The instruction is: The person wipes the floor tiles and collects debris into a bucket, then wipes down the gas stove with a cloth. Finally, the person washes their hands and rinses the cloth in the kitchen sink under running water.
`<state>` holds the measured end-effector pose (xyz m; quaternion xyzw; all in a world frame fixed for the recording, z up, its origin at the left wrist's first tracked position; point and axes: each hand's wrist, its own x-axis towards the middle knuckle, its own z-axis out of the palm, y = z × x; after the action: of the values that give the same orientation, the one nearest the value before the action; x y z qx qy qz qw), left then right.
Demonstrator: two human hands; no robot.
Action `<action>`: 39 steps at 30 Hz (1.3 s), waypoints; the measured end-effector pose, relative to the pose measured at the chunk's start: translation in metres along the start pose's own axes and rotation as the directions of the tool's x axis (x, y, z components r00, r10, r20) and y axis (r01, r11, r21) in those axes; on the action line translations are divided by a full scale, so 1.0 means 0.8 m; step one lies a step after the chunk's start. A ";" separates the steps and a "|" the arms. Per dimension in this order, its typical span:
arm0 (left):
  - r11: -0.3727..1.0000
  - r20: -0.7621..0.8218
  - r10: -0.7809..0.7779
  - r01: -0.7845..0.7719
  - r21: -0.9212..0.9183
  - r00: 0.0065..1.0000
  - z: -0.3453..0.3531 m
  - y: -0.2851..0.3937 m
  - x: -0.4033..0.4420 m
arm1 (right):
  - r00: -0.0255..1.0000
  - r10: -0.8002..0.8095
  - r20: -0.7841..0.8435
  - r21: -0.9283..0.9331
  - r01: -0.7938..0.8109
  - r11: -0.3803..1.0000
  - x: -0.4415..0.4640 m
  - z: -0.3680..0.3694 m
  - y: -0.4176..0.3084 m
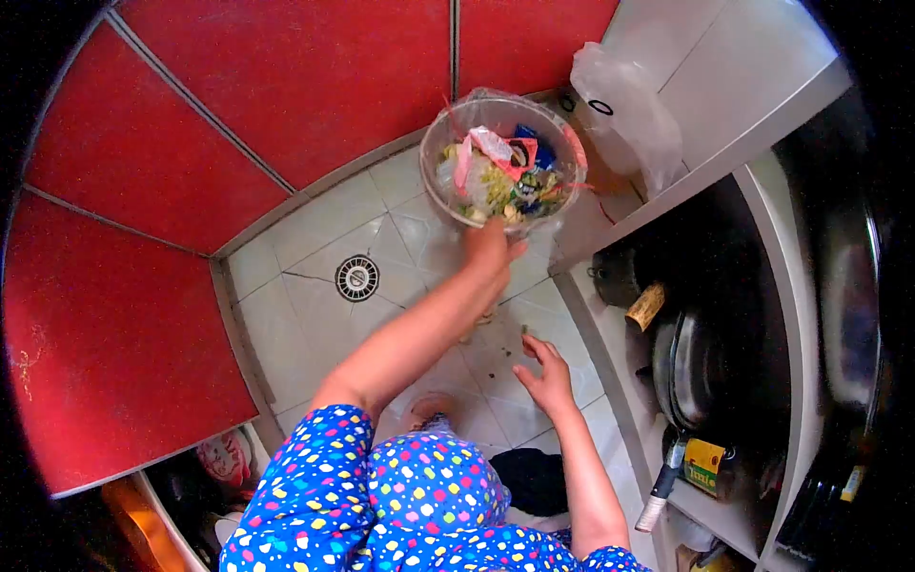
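Observation:
My left hand is closed on the near rim of a round trash bin that stands on the tiled floor. Food scraps, a pink-and-white wrapper and a blue packet fill the bin, and a clear bag lines it. My right hand hovers lower, above the floor, with thumb and fingers apart. Just by its fingertips is a small greenish scrap; whether it touches them I cannot tell. Small crumbs lie on the tiles between my hands.
Red cabinet doors close off the back and left. A round floor drain lies left of the bin. At right, shelves hold pans, a wooden-handled pot and a yellow box. A translucent plastic bag hangs behind.

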<state>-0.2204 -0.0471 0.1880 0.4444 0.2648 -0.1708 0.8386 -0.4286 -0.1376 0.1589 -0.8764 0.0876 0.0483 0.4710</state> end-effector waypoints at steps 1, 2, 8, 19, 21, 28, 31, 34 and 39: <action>1.000 0.015 0.013 -0.013 -0.004 1.000 0.013 -0.003 0.012 | 1.000 0.011 -0.005 -0.004 -0.011 1.000 -0.002 -0.001 0.005; 1.000 0.017 -0.002 0.002 0.002 1.000 0.025 -0.004 0.021 | 0.999 0.023 -0.023 0.003 -0.023 1.000 -0.006 0.000 0.009; 0.999 -0.003 -0.049 0.049 0.009 0.999 0.058 -0.009 0.051 | 0.995 0.098 -0.032 -0.015 -0.098 0.995 -0.021 -0.003 0.030; 0.851 0.404 -0.180 -0.064 0.521 0.897 -0.037 0.015 0.011 | 0.945 0.240 -0.221 0.188 -0.200 0.961 -0.033 -0.028 0.066; 0.325 0.660 -0.008 -0.622 0.712 0.752 -0.115 -0.006 0.009 | 0.930 0.281 -0.238 0.186 -0.240 0.953 -0.042 -0.037 0.073; -0.344 0.838 -0.014 -0.789 0.508 0.546 -0.226 -0.091 -0.018 | 0.869 0.437 -0.232 0.325 -0.354 0.877 -0.072 -0.039 0.135; -0.031 0.683 0.055 -0.682 0.730 0.728 -0.205 -0.098 -0.023 | 0.827 0.498 -0.260 0.380 -0.387 0.840 -0.084 -0.039 0.135; 0.223 0.678 -0.131 -0.645 0.731 0.724 -0.155 -0.120 -0.067 | 0.797 0.500 -0.340 0.393 -0.363 0.845 -0.101 -0.031 0.145; 0.024 0.930 -0.338 -0.989 -0.145 -0.145 -0.156 -0.247 -0.131 | 0.651 0.626 -0.429 0.499 -0.407 0.765 -0.137 -0.012 0.160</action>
<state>-0.4442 -0.0453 0.0628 0.6293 -0.7062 -0.1079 0.3062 -0.5613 -0.2030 0.0778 -0.6831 0.4826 -0.0998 0.5390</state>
